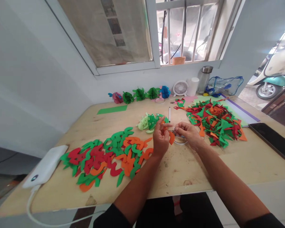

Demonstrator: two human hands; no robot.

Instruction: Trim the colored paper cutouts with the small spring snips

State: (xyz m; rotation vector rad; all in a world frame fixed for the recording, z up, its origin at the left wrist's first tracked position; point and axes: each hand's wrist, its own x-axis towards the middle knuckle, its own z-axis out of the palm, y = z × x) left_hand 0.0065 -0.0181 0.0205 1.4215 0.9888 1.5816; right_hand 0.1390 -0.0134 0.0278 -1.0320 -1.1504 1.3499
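Near the middle of the wooden table (pixel 178 167), my left hand (pixel 161 137) has its fingers wrapped round an orange paper piece (pixel 171 138). Just to its right, my right hand (pixel 186 131) is closed, thumb against fingertips; whatever it pinches is too small to make out. A white ring-shaped item (pixel 180 142) lies on the table below the gap between my hands. Behind my left hand sit green paper shapes with white spots (pixel 152 121) and pale green ones (pixel 143 122). A white pen (pixel 169 114) lies beyond my hands.
Cut red, green and orange shapes (pixel 118 142) spread at left; a scrap pile (pixel 218 120) is at right. A white power bank (pixel 46 166) and black phone (pixel 273 141) lie near the sides. Folded paper figures (pixel 140 94), a small fan (pixel 180 88) and a bottle (pixel 205 79) stand behind.
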